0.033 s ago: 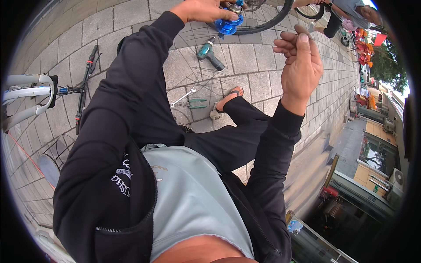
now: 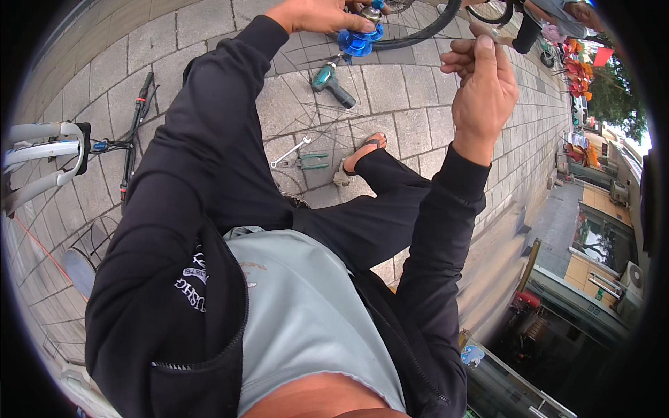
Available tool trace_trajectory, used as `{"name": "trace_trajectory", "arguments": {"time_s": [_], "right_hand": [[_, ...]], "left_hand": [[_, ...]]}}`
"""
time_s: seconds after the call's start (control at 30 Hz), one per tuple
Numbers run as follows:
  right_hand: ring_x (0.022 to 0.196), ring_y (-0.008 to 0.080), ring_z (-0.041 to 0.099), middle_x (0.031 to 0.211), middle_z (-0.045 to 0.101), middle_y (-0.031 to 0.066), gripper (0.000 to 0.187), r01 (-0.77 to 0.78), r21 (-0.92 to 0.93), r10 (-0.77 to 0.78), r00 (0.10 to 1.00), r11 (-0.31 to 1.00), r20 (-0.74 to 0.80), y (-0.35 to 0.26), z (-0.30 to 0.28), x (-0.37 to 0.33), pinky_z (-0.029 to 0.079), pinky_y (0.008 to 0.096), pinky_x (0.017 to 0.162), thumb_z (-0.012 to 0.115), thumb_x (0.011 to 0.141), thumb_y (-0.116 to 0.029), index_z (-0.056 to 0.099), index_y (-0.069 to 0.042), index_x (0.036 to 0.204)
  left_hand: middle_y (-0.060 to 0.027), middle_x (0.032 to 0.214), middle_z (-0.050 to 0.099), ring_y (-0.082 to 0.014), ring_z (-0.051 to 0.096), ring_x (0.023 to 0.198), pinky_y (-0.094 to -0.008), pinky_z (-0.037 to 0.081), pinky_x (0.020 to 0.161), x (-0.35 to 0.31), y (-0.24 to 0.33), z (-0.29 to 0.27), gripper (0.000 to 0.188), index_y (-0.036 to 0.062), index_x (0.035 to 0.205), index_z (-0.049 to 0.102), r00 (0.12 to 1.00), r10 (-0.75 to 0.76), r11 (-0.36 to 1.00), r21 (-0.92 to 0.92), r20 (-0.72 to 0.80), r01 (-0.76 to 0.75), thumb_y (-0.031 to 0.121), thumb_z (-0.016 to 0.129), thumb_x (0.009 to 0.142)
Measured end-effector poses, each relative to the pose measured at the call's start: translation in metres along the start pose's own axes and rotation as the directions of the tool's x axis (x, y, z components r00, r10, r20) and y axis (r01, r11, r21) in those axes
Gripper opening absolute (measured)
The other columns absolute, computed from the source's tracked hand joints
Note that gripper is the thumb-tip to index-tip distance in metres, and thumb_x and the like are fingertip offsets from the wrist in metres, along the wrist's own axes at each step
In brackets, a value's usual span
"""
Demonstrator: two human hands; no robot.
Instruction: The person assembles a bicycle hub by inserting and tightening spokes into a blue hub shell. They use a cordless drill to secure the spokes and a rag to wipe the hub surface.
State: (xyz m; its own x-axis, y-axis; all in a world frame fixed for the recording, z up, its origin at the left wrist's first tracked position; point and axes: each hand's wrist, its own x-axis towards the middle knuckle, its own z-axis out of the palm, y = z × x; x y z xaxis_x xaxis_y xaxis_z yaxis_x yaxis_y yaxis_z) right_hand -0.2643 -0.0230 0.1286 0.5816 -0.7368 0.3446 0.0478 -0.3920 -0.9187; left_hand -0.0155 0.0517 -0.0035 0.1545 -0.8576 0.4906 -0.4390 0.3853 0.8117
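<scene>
At the top of the view my left hand (image 2: pixel 322 17) is closed around a bright blue bicycle wheel hub (image 2: pixel 358 43); its fingers are partly cut off by the picture's edge. Thin spokes trail near the hub. To the right my right hand (image 2: pixel 484 97) is raised, thumb and index finger pinched together. Something small and pale shows at its fingertips, too small to name. On the paving below the hub lies a green and black cordless drill (image 2: pixel 333 85). Nearer to me are a silver wrench (image 2: pixel 291 151) and green-handled pliers (image 2: pixel 313 161), among loose spokes.
A bicycle tyre (image 2: pixel 425 33) stands beyond the hub. At the left are a white bicycle fork (image 2: pixel 49 148) and a black handlebar (image 2: pixel 134 132). My sandalled foot (image 2: pixel 366 150) rests beside the pliers. Another person (image 2: pixel 557 17) is at the far right, near shopfronts.
My right hand has shifted slightly right and upward, still pinched. The blue hub in my left hand has moved a little left.
</scene>
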Motion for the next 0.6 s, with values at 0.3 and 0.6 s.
{"name": "trace_trajectory", "arguments": {"time_s": [0.3,0.6], "right_hand": [[0.058,0.0069,0.057,0.072,0.063,-0.0005,0.026,0.006,-0.369,0.065,0.982,0.929,0.178,0.007,0.027,0.047,0.045,0.0247,0.052,0.060,0.107,-0.021,0.068,-0.004,0.089],[0.055,0.0109,0.060,0.072,0.066,0.0037,0.027,-0.087,-0.491,0.137,0.988,0.867,0.066,0.018,0.007,0.038,0.045,0.0274,0.049,0.056,0.105,-0.021,0.067,-0.001,0.089]], "left_hand": [[0.0025,0.092,0.066,-0.0085,0.060,0.086,-0.0286,0.053,0.079,-0.014,0.025,-0.003,0.045,0.0003,0.131,0.067,0.923,-0.212,0.864,-0.379,0.322,0.331,0.004,0.082,0.089],[-0.0032,0.114,0.067,-0.0114,0.063,0.101,-0.0306,0.055,0.093,-0.017,0.001,0.009,0.064,-0.0067,0.143,0.056,0.944,-0.166,0.853,-0.439,0.284,0.282,0.003,0.086,0.087]]}}
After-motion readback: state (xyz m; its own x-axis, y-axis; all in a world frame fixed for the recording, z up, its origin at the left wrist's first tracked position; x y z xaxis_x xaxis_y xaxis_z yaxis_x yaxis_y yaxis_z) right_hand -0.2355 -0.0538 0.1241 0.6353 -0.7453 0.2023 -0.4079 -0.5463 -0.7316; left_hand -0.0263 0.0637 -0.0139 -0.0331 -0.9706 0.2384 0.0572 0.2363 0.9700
